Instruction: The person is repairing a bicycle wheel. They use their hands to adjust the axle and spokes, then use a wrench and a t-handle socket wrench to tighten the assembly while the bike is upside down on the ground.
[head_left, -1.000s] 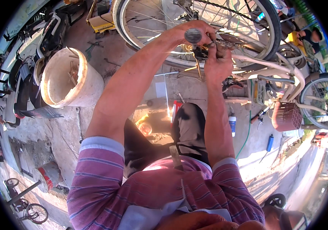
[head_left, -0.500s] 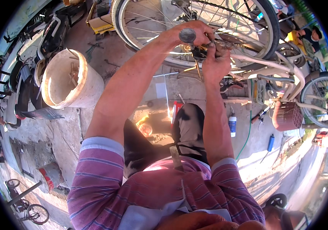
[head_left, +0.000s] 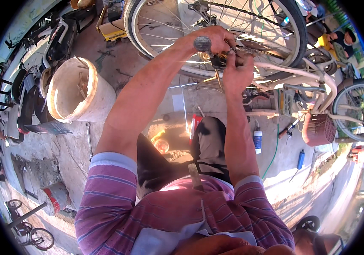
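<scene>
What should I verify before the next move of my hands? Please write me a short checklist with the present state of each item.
1. Left hand and right hand close together: ok, beside the wheel.
2. One hand free: not ok, both are at the chain.
3. Firm grip on the small part: cannot tell, the hands hide it.
4. Wrench clear of the hands: ok, it lies near the bucket.
5. Bottle clear of the right forearm: ok, there is a gap.
</scene>
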{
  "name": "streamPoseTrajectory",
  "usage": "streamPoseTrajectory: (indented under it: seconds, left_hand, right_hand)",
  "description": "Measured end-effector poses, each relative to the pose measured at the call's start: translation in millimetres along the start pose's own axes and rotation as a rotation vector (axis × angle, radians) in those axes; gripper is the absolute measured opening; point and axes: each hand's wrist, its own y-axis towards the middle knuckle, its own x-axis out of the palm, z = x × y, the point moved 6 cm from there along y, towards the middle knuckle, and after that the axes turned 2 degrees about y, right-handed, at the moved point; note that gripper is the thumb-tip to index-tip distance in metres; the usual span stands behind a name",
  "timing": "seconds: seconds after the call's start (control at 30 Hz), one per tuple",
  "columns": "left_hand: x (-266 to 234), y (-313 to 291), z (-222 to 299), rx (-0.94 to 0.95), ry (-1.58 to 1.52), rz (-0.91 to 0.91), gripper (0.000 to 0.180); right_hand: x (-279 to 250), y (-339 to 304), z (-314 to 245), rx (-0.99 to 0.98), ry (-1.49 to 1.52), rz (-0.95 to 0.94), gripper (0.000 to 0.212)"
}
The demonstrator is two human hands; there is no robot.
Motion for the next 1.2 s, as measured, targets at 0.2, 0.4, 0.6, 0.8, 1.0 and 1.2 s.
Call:
streamPoseTrajectory:
  seconds: [0.2, 0.4, 0.6, 0.8, 1.0, 1.2]
  left_hand:
    - [-1, 2, -2, 0.021, 0.049, 0.033, 0.032]
    - [-1, 1, -3, -0.002, 0.046, 0.024, 0.031]
    - [-2, -1, 1, 0.041, 0.049, 0.049, 0.031]
    - [-1, 0, -1, -0.023, 0.041, 0.013, 0.033]
    - [-2, -1, -1, 0.016, 0.079, 0.046, 0.034]
    - [-1, -1, -1, -0.029, 0.090, 0.022, 0.035]
  right_hand:
    - [1, 0, 0, 0.023, 0.057, -0.017, 0.023]
    - [1, 0, -4, 0.007, -0.075, -0.024, 0.021]
    - [0, -1, 2, -0.044, 0.041, 0.019, 0.020]
    - [1, 0, 2, -0.080, -0.053, 0.004, 0.020]
    - [3, -2, 11, -0.017, 0.048, -0.009, 0.021]
    - [4, -2, 8, -0.036, 0.008, -0.013, 0.020]
